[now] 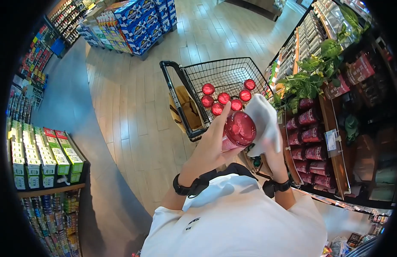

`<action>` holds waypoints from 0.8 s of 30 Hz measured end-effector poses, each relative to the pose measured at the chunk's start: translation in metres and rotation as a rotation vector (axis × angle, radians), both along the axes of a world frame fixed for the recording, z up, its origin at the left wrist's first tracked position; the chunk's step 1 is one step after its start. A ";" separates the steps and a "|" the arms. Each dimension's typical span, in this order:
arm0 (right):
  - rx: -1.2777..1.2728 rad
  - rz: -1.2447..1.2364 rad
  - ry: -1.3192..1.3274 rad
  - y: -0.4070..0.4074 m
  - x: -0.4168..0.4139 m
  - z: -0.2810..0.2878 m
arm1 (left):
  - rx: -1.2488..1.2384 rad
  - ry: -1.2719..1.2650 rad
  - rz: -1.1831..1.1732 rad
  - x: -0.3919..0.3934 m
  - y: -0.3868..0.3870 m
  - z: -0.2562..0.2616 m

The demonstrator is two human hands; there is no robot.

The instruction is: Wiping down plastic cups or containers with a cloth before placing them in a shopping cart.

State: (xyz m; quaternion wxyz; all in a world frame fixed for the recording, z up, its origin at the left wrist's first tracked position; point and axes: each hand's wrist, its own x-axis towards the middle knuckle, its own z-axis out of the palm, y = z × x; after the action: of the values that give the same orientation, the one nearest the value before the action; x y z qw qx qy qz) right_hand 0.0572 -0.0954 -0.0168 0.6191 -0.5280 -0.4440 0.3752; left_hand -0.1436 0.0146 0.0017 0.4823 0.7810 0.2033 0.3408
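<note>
My left hand (pixel 214 141) grips a jar with a glossy red lid (pixel 240 128), tilted so its top faces up toward me. A white cloth (pixel 262 120) is in my right hand (pixel 273 154), which it largely covers, right beside the jar. Beyond my hands stands a black wire shopping cart (pixel 214 69). Several red-lidded jars (pixel 224 98) stand grouped in its basket, at the end nearer the handle and along the right. My left thumb lies along the side of the held jar's lid.
A shelf on the right holds rows of red-labelled jars (pixel 315 151), with green leaves (pixel 309 85) hanging above. Stacked blue cartons (pixel 137 25) stand on a pallet at the far left. A tan bag (pixel 187 112) hangs by the cart handle (pixel 176 96). Boxed goods (pixel 44 157) fill a left-hand display.
</note>
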 end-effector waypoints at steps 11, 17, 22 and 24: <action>0.041 0.343 -0.471 0.076 -0.012 0.007 | -0.016 0.065 -0.075 -0.006 0.030 -0.025; 0.110 0.252 -0.705 0.138 0.031 -0.016 | -0.211 0.123 0.118 0.015 0.065 -0.029; 0.070 -0.047 -0.630 0.217 0.110 -0.065 | -0.263 0.211 0.376 0.011 0.111 -0.035; 0.038 -0.125 -0.757 0.249 0.136 -0.097 | -0.341 0.252 0.426 0.006 0.123 -0.041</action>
State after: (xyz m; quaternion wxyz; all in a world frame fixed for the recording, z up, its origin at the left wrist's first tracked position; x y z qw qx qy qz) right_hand 0.1935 0.1534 -0.1134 0.4426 -0.6437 -0.6151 0.1070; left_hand -0.1380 0.1375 -0.0389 0.4951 0.6645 0.4753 0.2955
